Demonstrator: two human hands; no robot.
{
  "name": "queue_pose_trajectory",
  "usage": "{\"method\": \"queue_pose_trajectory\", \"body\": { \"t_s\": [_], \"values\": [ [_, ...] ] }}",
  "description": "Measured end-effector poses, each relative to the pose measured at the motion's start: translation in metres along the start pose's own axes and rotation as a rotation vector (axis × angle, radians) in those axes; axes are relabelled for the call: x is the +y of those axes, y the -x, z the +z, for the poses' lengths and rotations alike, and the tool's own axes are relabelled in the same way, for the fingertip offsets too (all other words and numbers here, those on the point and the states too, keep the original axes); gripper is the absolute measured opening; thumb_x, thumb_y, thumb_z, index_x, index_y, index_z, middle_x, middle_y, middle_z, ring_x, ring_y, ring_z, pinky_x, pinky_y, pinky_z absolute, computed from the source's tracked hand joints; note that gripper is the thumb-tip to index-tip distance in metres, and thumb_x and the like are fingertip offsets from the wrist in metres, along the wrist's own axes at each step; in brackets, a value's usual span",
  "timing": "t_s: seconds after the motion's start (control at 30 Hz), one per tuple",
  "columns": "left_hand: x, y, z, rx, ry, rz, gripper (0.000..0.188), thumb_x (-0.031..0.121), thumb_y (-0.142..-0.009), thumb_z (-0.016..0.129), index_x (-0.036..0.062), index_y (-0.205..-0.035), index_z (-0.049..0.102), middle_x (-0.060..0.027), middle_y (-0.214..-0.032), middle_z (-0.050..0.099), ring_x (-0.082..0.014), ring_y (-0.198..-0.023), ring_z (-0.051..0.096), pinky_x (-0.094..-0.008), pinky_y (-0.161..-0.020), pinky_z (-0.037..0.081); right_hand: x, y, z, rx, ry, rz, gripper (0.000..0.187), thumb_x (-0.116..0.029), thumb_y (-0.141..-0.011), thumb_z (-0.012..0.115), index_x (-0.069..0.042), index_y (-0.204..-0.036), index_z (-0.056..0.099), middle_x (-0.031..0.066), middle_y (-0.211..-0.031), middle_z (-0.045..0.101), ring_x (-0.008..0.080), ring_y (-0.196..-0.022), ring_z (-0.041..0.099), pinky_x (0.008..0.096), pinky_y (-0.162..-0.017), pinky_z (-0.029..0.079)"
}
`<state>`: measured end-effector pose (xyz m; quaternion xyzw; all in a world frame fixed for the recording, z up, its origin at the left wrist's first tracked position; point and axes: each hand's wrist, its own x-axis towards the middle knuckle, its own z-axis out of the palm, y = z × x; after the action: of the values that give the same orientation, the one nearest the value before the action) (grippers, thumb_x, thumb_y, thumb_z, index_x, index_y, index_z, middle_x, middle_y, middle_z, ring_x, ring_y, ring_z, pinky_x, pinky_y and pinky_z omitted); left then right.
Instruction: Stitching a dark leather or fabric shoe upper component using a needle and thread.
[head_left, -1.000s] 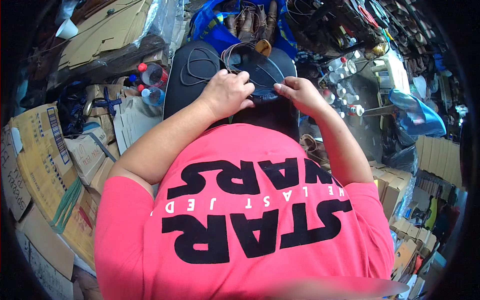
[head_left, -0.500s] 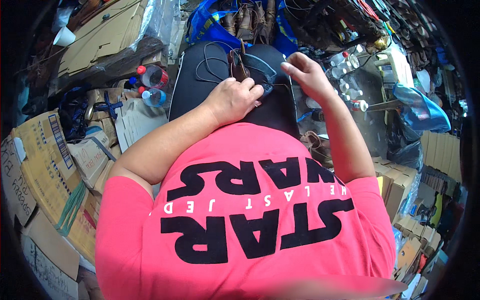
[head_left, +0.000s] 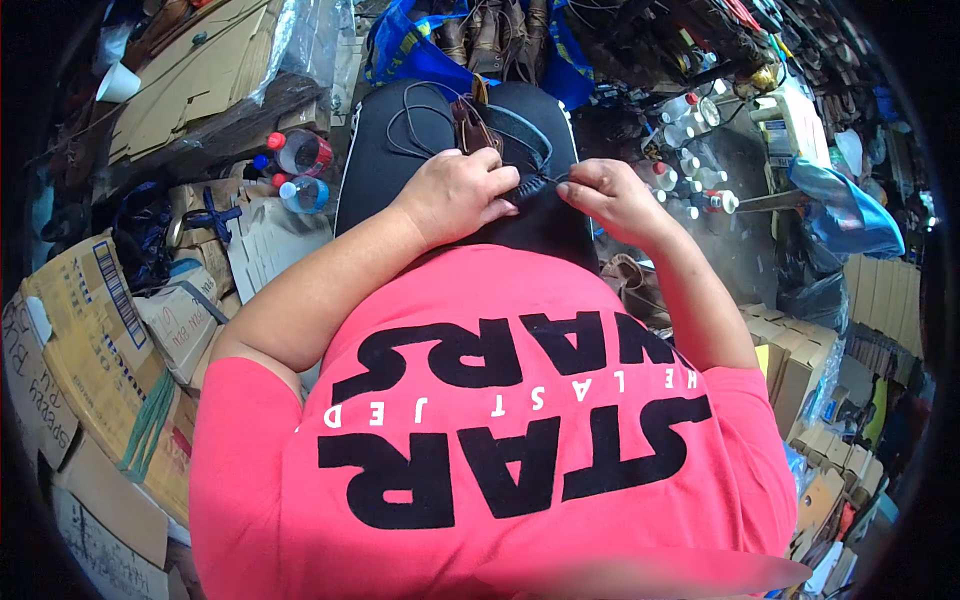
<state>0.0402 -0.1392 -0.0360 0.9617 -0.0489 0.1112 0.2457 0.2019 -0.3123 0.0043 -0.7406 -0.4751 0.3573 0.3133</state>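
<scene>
A brown leather shoe (head_left: 473,128) lies across my lap, its dark sole edge (head_left: 532,188) turned toward my right side. My left hand (head_left: 462,195) is closed around the shoe's near part and covers much of it. At the sole's right end, my right hand (head_left: 608,195) pinches thumb and finger together. What sits in that pinch is too small to make out. Over my left thigh a thin black cord (head_left: 408,125) lies in loops. A blue-grey curved band (head_left: 535,140) arcs beside the shoe on my right thigh.
Beyond my knees stands a blue bag (head_left: 395,50) holding brown boots (head_left: 490,45). Plastic bottles (head_left: 305,155) lie at left, with more bottles (head_left: 685,165) at right. Cardboard boxes (head_left: 95,330) crowd my left side. A brown shoe (head_left: 632,285) rests by my right hip.
My right hand has come down and inward from above my right thigh to the shoe's sole edge, its fingers now pinched. My left hand has shifted slightly, and more of the sole edge shows.
</scene>
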Motion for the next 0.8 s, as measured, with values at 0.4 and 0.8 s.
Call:
{"method": "queue_pose_trajectory", "body": {
  "t_s": [0.4, 0.8],
  "values": [
    [-0.047, -0.049, -0.012, 0.004, 0.567, -0.094, 0.015, 0.012, -0.080, 0.068, 0.0028, -0.091, 0.067, -0.0075, -0.087, 0.062, -0.0166, -0.080, 0.060, -0.0265, -0.076, 0.047, -0.012, 0.035, -0.031, 0.190, -0.538, 0.140, 0.019, -0.017, -0.088, 0.060, -0.003, -0.076, 0.058, -0.0034, -0.070, 0.048, 0.0056, -0.067, 0.046, 0.0215, -0.062, 0.037],
    [-0.065, -0.069, -0.013, -0.442, 0.981, -0.217, 0.020, 0.014, -0.081, 0.068, 0.0020, -0.096, 0.068, -0.0030, -0.088, 0.066, -0.0112, -0.084, 0.060, -0.0261, -0.081, 0.046, -0.024, 0.001, 0.001, 0.179, 0.156, 0.039, 0.023, -0.003, -0.080, 0.062, -0.009, -0.101, 0.070, 0.0079, -0.070, 0.052, 0.0187, -0.063, 0.053, 0.0292, -0.058, 0.043]
  ]
}}
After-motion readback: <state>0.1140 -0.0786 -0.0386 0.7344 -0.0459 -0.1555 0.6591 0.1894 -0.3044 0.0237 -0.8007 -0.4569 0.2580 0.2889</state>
